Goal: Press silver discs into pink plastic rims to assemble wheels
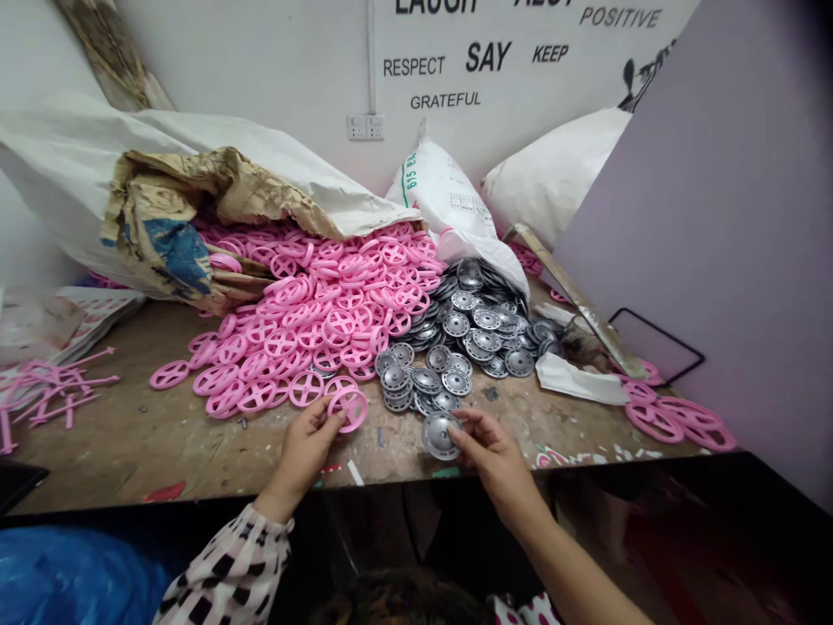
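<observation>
Between the thumb and fingers of my left hand is a pink plastic wheel with a cross of spokes, held near the front of the pile. My right hand pinches a grey wheel cover, a round disc with a small centre hole, over the table's front edge. The two pieces are apart. A big heap of pink wheels spreads behind my left hand. Beyond my right hand lies a smaller heap of grey wheel covers.
An open white sack spills the pink wheels; a printed sack stands behind the grey discs. Pink sticks lie at the left of the table. Larger pink wheels and a long bar are at right.
</observation>
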`<state>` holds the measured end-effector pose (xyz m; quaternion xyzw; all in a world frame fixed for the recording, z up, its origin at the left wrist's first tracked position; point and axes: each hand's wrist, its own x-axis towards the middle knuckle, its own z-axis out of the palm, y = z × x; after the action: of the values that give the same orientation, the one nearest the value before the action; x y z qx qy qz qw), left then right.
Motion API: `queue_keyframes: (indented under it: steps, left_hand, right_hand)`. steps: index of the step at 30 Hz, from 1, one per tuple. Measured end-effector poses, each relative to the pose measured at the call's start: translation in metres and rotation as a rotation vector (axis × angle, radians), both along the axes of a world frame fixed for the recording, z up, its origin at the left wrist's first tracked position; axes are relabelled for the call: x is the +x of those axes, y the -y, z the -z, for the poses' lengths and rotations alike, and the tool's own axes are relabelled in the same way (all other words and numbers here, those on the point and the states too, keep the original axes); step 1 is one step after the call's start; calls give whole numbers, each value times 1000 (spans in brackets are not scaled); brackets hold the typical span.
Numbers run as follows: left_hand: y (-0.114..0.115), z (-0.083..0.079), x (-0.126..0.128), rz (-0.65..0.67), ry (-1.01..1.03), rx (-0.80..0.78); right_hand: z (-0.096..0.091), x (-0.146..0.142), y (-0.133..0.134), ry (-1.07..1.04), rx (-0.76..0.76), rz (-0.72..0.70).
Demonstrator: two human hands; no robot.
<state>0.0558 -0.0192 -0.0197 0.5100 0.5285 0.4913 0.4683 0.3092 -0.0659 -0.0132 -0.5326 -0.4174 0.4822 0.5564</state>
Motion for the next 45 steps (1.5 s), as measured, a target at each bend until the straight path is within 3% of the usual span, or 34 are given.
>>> queue_keyframes:
  steps: [6,10,13,16,21,23,29,33,37,45]
  left_hand:
    - [32,-32,40,184,416,-365]
    - [44,-33,51,221,495,-363]
    - [50,-27,49,230,475,-338]
    - [54,-26,46,231,496,-342]
    - [60,-33,42,285,568,-361]
    - [62,-32,39,260,560,-372]
    - [72,-20,32,124,473,-368]
    - [78,-17,31,127,502,-396]
    - [82,-17,31,137,565,-424]
    - [85,-21,37,183,661,-432]
  right_hand:
    - [-25,-41,-4,123,264,9]
    - [-15,-58,5,436,475,-74]
    - [-4,-58,14,567,577,-57]
    - [-3,-54,17,561,525,-122]
    - [-19,-56,14,357,265,-436]
    - [-19,-62,15,288,203,-495]
    - [-4,-78,22,114,98,-488]
    - [1,-79,18,52,54,-507]
    - [0,-76,14,-99,-72,-615]
    - [-12,-74,24,46,44,-539]
